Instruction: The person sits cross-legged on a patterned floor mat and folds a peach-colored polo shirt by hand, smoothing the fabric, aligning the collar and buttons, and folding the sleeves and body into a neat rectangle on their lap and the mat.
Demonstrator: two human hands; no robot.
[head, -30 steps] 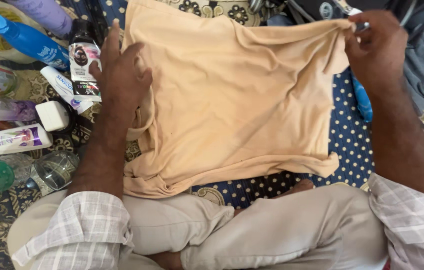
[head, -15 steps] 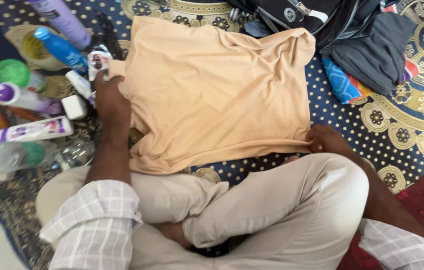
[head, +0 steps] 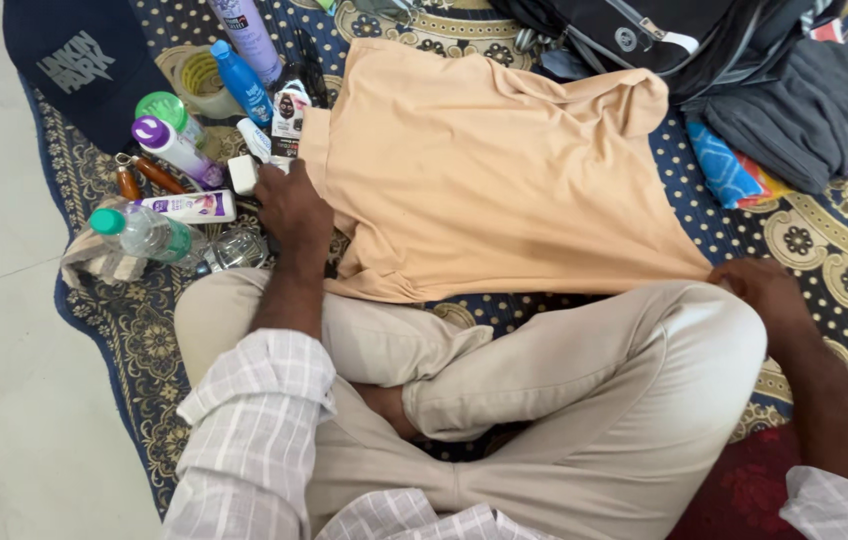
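A peach-coloured shirt (head: 484, 170) is laid out flat on the patterned blue mat (head: 844, 330), in the centre of the frame, just beyond the crossed legs in beige trousers (head: 584, 400). Its left edge is touched by the left hand (head: 289, 212), which is placed palm down at centre left, the fingers stretched out rather than clenched; whether cloth is pinched under them cannot be told. The right hand (head: 766, 290) is set at the shirt's lower right corner, at centre right; its fingertips are hidden by the knee, so a grasp can be neither confirmed nor ruled out.

A cluster of toiletries is seen at upper left, among them a blue bottle (head: 242, 80) and a green-capped clear bottle (head: 144, 232), just beside the left hand. A black bag (head: 644, 35) and folded dark clothes (head: 794, 110) are stacked at upper right.

The step in hand is judged to be the spreading and smoothing of the shirt. For a fold, both side edges would need to be gripped firmly and the cloth kept clear of the bottles.
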